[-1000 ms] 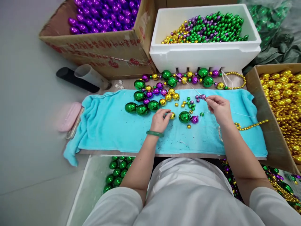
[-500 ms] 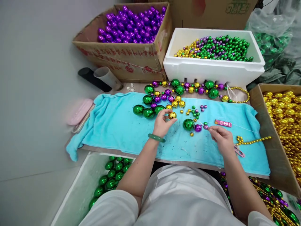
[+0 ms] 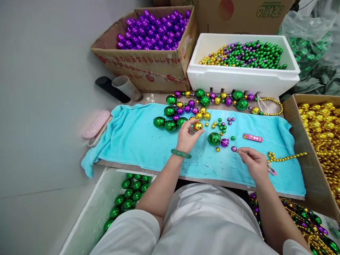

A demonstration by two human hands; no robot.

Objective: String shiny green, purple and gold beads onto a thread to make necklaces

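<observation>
Left hand (image 3: 186,139) round one gold bead (image 3: 198,126), right hand (image 3: 254,162) in pinch on one purple bead (image 3: 233,149)

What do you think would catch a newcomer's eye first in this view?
Probably the shiny purple balls heaped in the cardboard box at the back left, with the white foam box to its right. Next, perhaps, the bright blue towel in the middle. Over it, the left hand holds a gold ball and the right hand seems to pinch a small purple bead.
</observation>
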